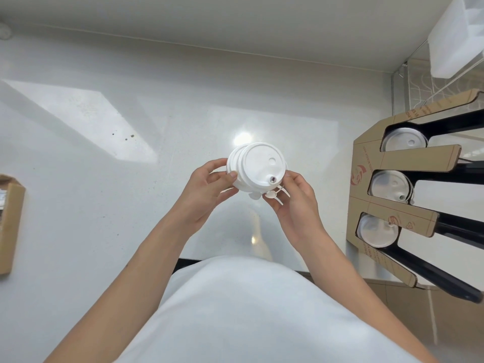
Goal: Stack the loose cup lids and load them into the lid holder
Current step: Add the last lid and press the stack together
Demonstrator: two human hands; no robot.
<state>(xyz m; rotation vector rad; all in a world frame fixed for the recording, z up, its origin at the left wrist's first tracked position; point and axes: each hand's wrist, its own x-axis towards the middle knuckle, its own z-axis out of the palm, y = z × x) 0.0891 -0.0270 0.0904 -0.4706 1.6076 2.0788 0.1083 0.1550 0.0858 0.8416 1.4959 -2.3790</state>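
A stack of white cup lids (258, 166) is held above the white counter, tops facing me, with small plug tabs sticking out at its lower edge. My left hand (209, 187) grips the stack's left side. My right hand (293, 203) grips its right underside, fingers among the tabs. The lid holder (377, 155), a brown cardboard rack with three slots and black dividers, stands at the right. Each slot shows a white lid: the top one (403, 140), the middle one (390, 184), the bottom one (377, 229).
The white counter (104, 179) spreads left and ahead, backed by a wall. A brown cardboard box (10, 221) sits at the left edge. A white plastic bag (455, 40) hangs in a wire frame at the top right. The counter's front edge runs just below my hands.
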